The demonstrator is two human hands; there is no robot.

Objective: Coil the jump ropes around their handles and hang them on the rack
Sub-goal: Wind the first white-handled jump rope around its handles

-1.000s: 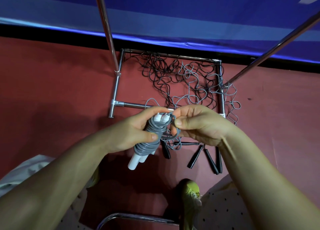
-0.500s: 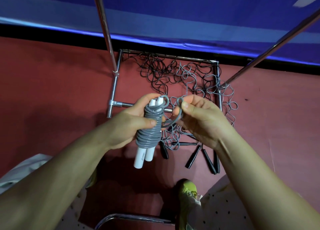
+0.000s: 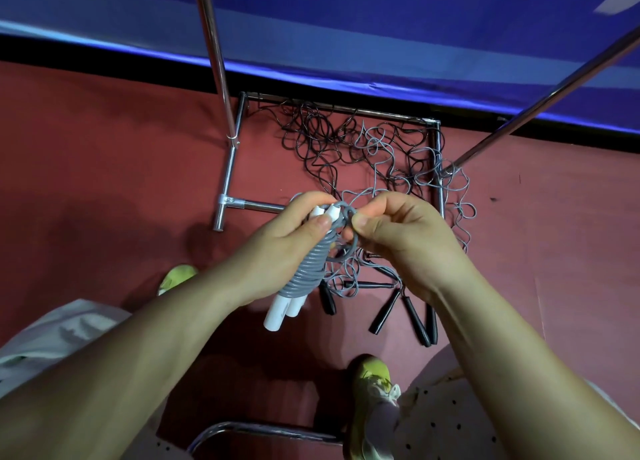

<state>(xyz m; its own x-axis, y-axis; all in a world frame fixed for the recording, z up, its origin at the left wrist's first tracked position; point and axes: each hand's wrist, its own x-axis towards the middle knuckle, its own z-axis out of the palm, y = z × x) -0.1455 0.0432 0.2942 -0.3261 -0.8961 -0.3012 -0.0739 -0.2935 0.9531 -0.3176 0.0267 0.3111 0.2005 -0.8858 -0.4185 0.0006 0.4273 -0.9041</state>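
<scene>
**Grey rope coiled on its handles, held over the rack base**

The left hand (image 3: 277,251) is wrapped around a pair of white handles (image 3: 282,310) held side by side, thumb pressed near their upper ends. Grey rope (image 3: 308,269) is wound in tight turns around the handles, covering most of their length; the bare lower ends stick out below the hand, tilted down and to the left. The right hand (image 3: 405,237) pinches the free end of the rope between thumb and forefinger, right beside the tops of the handles, where the rope makes a small loop. A short slack bight hangs between the two hands.

Below them, on the red floor (image 3: 104,165), lies the chrome base of the rack (image 3: 230,179), a rectangular tube frame with two poles rising out of it towards the upper edge of the view. Inside and across the frame sprawls a tangle of loose ropes (image 3: 363,147), black ones and grey ones mixed, some spilling over the right-hand tube. Several black handles (image 3: 412,315) lie at the near edge of the tangle, close to the person's feet. A yellow-green shoe (image 3: 374,376) shows below the right forearm, another (image 3: 178,276) by the left forearm. A blue banner (image 3: 346,26) runs along the far side.
</scene>
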